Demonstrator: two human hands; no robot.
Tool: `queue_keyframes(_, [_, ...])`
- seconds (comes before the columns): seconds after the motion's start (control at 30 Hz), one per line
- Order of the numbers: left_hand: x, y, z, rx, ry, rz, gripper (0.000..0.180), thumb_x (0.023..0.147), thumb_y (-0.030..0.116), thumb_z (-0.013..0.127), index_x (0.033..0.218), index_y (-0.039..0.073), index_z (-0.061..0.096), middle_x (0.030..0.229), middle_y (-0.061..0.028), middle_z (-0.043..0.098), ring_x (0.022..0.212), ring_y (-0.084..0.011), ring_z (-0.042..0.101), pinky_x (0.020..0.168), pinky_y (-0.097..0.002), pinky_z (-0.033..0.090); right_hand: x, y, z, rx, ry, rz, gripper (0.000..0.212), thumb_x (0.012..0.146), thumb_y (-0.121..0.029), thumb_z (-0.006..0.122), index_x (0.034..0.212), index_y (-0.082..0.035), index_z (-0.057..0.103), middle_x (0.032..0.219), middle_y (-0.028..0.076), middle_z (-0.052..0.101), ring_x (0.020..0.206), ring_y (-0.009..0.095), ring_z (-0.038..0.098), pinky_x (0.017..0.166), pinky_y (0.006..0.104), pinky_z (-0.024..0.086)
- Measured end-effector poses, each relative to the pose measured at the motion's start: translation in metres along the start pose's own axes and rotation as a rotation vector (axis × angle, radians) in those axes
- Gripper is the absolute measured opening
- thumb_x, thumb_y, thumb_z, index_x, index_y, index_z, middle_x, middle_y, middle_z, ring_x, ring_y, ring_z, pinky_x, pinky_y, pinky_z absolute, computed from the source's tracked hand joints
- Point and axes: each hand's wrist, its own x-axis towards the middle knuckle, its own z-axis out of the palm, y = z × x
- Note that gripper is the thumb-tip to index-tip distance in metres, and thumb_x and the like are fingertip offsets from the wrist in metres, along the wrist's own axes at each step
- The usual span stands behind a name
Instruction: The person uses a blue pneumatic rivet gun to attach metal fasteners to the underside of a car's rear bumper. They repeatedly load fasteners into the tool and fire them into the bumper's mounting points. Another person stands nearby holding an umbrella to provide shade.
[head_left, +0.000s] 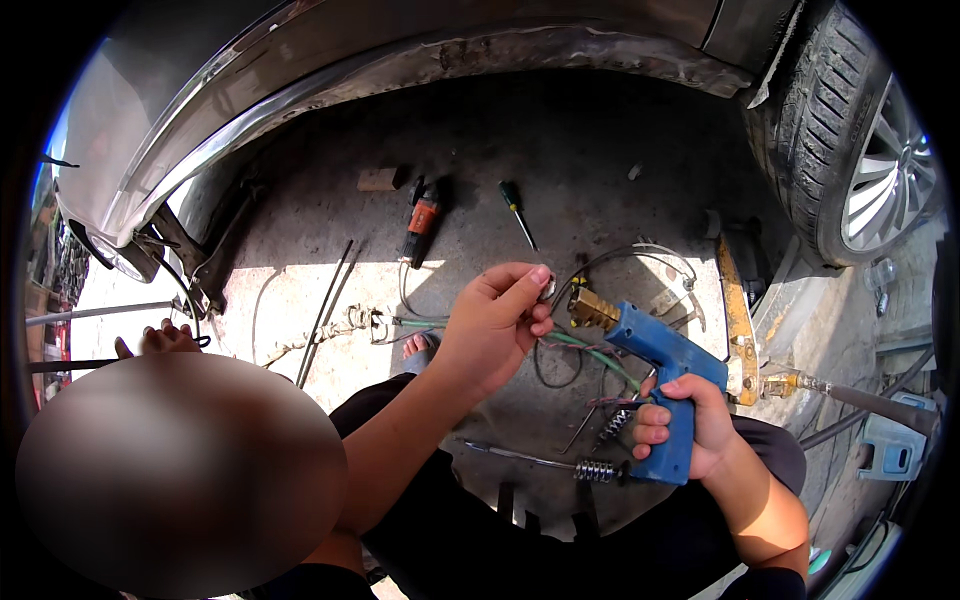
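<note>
My left hand is closed in a pinch, thumb against forefinger. A small shiny metal piece, perhaps a washer, shows at the fingertips; its exact shape is too small to tell. My right hand wraps round the grip of a blue pistol-shaped welding gun. The gun's brass tip points up and left toward my left hand, a little apart from it. Below the grip, a slide hammer with a coil spring lies low in front of me.
An orange-and-black angle grinder, a screwdriver and a wooden block lie on the floor. A car sill overhangs the far side, with a wheel at right. Cables and a green hose run beneath my hands. Another person's hand is at left.
</note>
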Motion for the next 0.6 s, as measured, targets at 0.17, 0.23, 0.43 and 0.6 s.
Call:
queue_keyframes(0.17, [-0.004,-0.003,0.017,0.125,0.148,0.078,0.016,0.088,-0.001,0.060,0.104,-0.004,0.057,0.092,-0.0094,0.061,0.084,-0.0169,0.061,0.078,-0.0286,0.053,-0.001,0.001,0.002,0.013,0.022,-0.092,0.017,0.080,-0.022,0.054,0.092,-0.010,0.056,0.066,0.002,0.049,0.061,0.018,0.048,0.068,0.0401,0.044])
queue_keyframes(0.23, [-0.004,-0.003,0.017,0.138,0.140,0.103,0.015,0.088,-0.001,0.060,0.103,-0.005,0.057,0.095,-0.0123,0.062,0.087,-0.0189,0.063,0.081,-0.0300,0.055,-0.003,0.000,0.004,0.044,0.025,-0.127,0.017,0.080,-0.021,0.054,0.092,-0.010,0.055,0.066,0.002,0.049,0.060,0.018,0.048,0.068,0.0399,0.044])
queue_keyframes(0.43, [-0.002,-0.003,0.011,0.165,0.156,0.090,0.014,0.089,0.003,0.061,0.101,-0.004,0.059,0.096,-0.0137,0.064,0.084,-0.0188,0.064,0.077,-0.0290,0.056,-0.003,0.000,0.001,0.044,-0.010,-0.095,0.017,0.081,-0.021,0.054,0.094,-0.010,0.056,0.065,0.003,0.049,0.061,0.018,0.049,0.069,0.0407,0.045])
queue_keyframes(0.6, [-0.001,-0.005,0.011,0.166,0.121,0.125,0.011,0.090,0.006,0.061,0.099,-0.001,0.061,0.089,-0.0082,0.063,0.078,-0.0146,0.061,0.070,-0.0269,0.053,-0.004,0.003,-0.005,-0.016,-0.058,-0.082,0.018,0.082,-0.020,0.054,0.096,-0.010,0.056,0.066,0.004,0.050,0.063,0.020,0.050,0.070,0.0421,0.045])
